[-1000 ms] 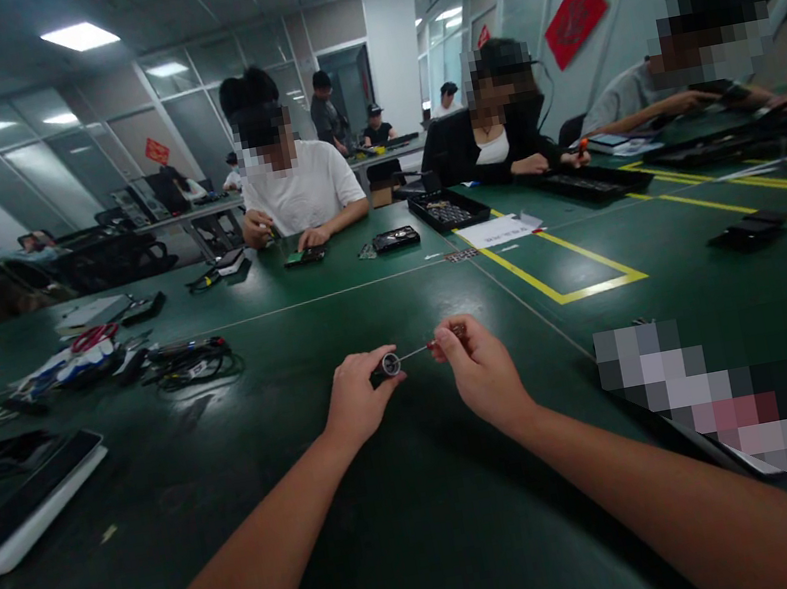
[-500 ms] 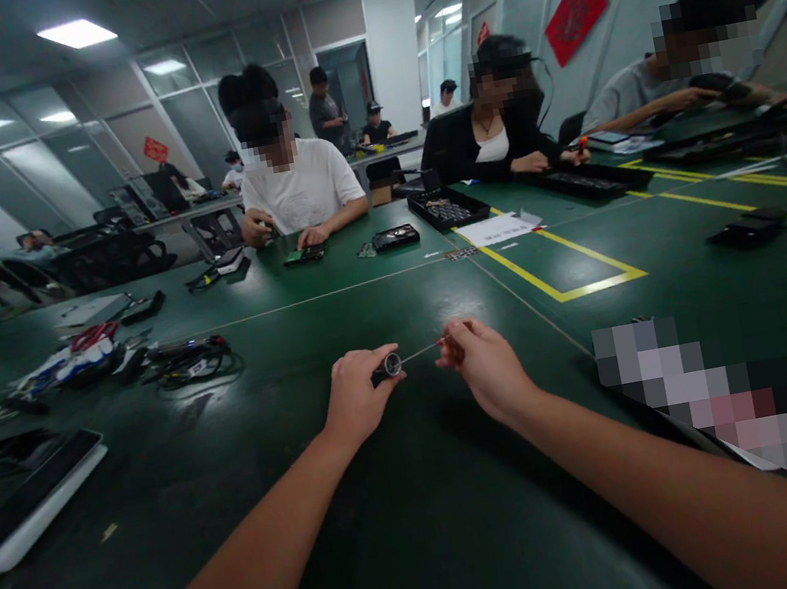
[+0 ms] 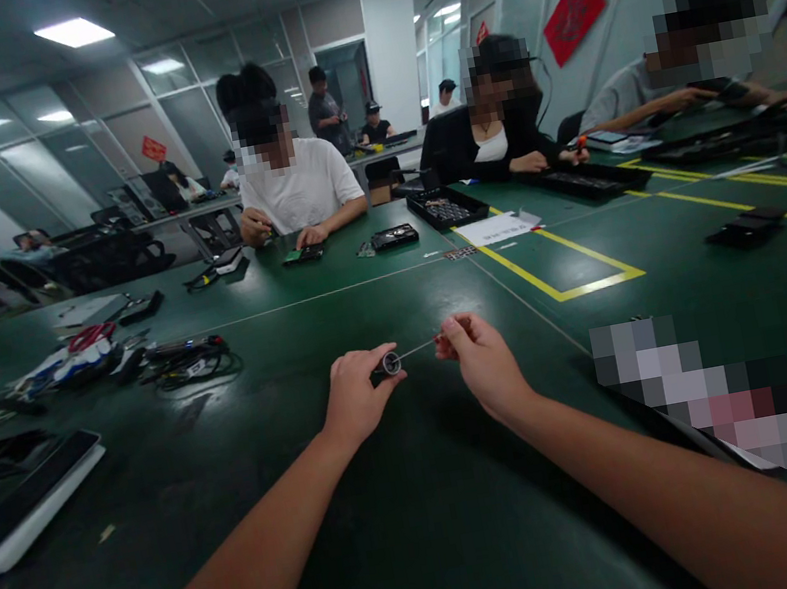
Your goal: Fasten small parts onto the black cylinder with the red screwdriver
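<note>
Just above the green tabletop, my left hand (image 3: 357,394) is closed around a small dark cylindrical part with a pale round rim (image 3: 392,364) turned toward me. The thumb and a finger grip it from above and below. My right hand (image 3: 488,361) pinches the far end of a thin metal rod (image 3: 416,349), its fingers curled. From there the rod slants down to the left, and its other end meets the round rim. Whether the tip goes inside cannot be made out. A bit of red shows at the right fingertips.
Cables (image 3: 192,362) and gloves (image 3: 81,360) lie at left, above a black-and-white device (image 3: 34,500). A blurred-out item (image 3: 707,391) lies right of my forearm. Ahead are a paper sheet (image 3: 500,228), a black tray (image 3: 444,209) and co-workers at the table.
My right hand has shifted up very slightly with its end of the rod, and its fingers have turned a little. The left hand stays nearly in place.
</note>
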Available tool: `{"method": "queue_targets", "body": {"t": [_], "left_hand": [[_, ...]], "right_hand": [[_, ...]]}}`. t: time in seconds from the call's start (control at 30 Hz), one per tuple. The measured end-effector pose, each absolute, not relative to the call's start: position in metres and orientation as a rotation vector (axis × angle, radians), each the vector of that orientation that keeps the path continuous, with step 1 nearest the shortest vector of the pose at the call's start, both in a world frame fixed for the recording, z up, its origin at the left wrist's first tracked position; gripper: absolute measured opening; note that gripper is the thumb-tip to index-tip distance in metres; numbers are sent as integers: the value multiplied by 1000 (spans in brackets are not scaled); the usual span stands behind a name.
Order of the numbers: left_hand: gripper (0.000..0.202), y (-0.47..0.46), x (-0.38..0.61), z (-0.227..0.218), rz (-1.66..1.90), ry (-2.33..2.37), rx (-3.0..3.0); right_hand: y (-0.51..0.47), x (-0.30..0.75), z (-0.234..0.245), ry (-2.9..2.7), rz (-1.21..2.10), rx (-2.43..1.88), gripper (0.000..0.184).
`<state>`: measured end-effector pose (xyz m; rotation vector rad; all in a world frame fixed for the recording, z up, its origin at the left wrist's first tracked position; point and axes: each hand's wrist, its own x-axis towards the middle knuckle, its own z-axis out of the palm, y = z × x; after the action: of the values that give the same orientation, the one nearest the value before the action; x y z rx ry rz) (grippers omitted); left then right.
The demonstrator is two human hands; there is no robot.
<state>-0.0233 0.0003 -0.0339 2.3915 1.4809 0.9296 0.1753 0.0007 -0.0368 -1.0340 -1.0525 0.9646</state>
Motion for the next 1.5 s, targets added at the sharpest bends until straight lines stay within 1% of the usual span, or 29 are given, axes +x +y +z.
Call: {"method": "queue_targets", "body": {"t": [0.2, 0.5, 0.6, 0.7, 0.83, 0.97, 1.1, 1.27, 1.5], "left_hand": [[39, 0, -23, -33, 929, 1497, 2385], [40, 1, -23, -37, 938, 1488, 2422], [40, 1, -23, -37, 926, 1490, 2434], [40, 1, -24, -37, 916, 1492, 2445], [40, 0, -24, -34, 919, 1498, 2443], [40, -2, -23, -33, 907, 1454, 2480], [39, -2, -23, -32, 889, 1465, 2508], [39, 0, -25, -34, 876, 1513, 2470], [40, 0, -24, -34, 881, 1513, 2451]], "right_hand": [[-5, 175, -32, -1120, 946, -977, 29], [-10, 172, -26, -1177, 876, -987, 34], [-15, 173, -22, -1256, 802, -1019, 35], [-20, 174, -21, -1310, 744, -1039, 29], [-21, 173, -23, -1275, 789, -983, 22], [-12, 174, -26, -1143, 889, -985, 28], [1, 178, -28, -856, 1127, -1030, 30], [4, 178, -30, -827, 1053, -1049, 25], [-3, 173, -30, -976, 973, -1027, 32]]}}
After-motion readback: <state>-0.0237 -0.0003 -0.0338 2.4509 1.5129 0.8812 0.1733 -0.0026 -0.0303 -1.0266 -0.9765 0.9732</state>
